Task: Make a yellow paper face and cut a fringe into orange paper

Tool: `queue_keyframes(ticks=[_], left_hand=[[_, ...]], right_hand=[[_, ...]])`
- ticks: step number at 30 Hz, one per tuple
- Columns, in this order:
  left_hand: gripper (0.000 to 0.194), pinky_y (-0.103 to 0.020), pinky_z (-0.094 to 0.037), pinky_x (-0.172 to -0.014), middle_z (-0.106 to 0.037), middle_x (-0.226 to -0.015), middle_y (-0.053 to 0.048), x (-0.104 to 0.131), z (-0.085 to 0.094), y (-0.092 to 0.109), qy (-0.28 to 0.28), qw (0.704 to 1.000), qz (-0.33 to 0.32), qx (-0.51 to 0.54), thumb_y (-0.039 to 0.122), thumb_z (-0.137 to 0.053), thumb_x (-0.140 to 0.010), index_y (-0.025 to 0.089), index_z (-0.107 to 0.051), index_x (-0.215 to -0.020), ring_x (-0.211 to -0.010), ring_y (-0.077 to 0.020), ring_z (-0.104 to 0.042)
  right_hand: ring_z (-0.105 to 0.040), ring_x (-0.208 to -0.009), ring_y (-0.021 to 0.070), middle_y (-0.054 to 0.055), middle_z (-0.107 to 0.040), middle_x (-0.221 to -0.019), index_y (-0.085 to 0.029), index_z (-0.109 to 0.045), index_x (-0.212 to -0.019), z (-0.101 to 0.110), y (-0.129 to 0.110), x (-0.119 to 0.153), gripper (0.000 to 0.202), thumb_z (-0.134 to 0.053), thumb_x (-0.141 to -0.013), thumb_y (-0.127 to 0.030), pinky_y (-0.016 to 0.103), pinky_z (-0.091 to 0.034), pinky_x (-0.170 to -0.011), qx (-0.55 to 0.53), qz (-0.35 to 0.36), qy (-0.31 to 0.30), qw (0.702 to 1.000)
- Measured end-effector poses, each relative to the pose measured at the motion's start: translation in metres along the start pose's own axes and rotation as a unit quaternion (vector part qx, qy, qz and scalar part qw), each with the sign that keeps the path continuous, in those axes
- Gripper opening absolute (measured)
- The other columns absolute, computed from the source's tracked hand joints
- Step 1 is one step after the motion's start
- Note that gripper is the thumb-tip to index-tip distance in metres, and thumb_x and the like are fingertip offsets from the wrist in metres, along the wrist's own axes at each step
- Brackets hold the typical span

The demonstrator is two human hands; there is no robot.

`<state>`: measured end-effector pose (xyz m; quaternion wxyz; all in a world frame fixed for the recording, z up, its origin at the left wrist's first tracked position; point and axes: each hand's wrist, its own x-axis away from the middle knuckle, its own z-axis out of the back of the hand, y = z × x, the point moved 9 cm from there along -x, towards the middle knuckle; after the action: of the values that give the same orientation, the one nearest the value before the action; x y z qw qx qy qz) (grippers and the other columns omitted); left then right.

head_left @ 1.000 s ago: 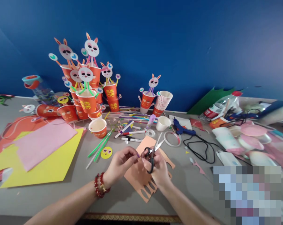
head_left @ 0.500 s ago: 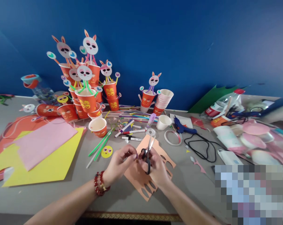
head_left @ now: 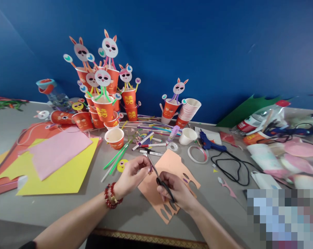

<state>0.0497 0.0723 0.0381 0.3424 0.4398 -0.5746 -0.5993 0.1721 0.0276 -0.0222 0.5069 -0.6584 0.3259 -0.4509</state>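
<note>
My right hand (head_left: 176, 190) is closed on black-handled scissors (head_left: 169, 189), whose blades point up and left toward my other hand. My left hand (head_left: 134, 173) pinches something too small to make out at its fingertips, close beside the blades. Under both hands lies an orange paper sheet (head_left: 169, 160) with several oval holes; a small purple piece (head_left: 185, 180) shows on it. A yellow round face (head_left: 122, 165) sits on the table, partly behind my left hand.
Stacked red cups with rabbit figures (head_left: 102, 107) stand at the back left. Yellow paper (head_left: 68, 180) and pink paper (head_left: 60, 148) lie left. Markers (head_left: 151, 152), a tape roll (head_left: 198, 154) and a blue glue gun (head_left: 210, 143) with a looping black cord are behind and right.
The scissors have turned from pointing up to pointing up and left, their blades now at my left fingertips. A purple piece now shows on the orange sheet. The view has shifted slightly left.
</note>
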Motion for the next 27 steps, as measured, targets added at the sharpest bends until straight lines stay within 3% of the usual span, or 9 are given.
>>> queue_keyframes(ticks=[11, 27], left_hand=[[0.018, -0.024, -0.042, -0.063, -0.059, -0.072, -0.003, 0.0012, 0.0011, -0.0041, -0.002, 1.0, 0.005, 0.004, 0.029, -0.06, -0.084, 0.015, -0.057, -0.073, -0.066, -0.0136, -0.052], [0.017, -0.024, -0.041, -0.063, -0.057, -0.071, -0.002, 0.0, 0.0013, -0.0037, -0.004, 1.0, 0.011, -0.012, 0.029, -0.059, -0.084, 0.016, -0.057, -0.073, -0.067, -0.0138, -0.051]], right_hand=[[-0.044, -0.043, 0.0072, -0.01, -0.041, -0.053, -0.021, -0.042, -0.069, 0.0049, 0.0037, -0.0004, 0.047, -0.076, -0.071, -0.055, 0.019, -0.035, -0.042, 0.038, -0.005, 0.01, 0.999], [-0.04, -0.048, 0.0078, -0.007, -0.04, -0.059, -0.021, -0.044, -0.07, 0.007, 0.0033, -0.0012, 0.04, -0.074, -0.074, -0.047, 0.019, -0.037, -0.044, 0.081, 0.009, 0.014, 0.997]])
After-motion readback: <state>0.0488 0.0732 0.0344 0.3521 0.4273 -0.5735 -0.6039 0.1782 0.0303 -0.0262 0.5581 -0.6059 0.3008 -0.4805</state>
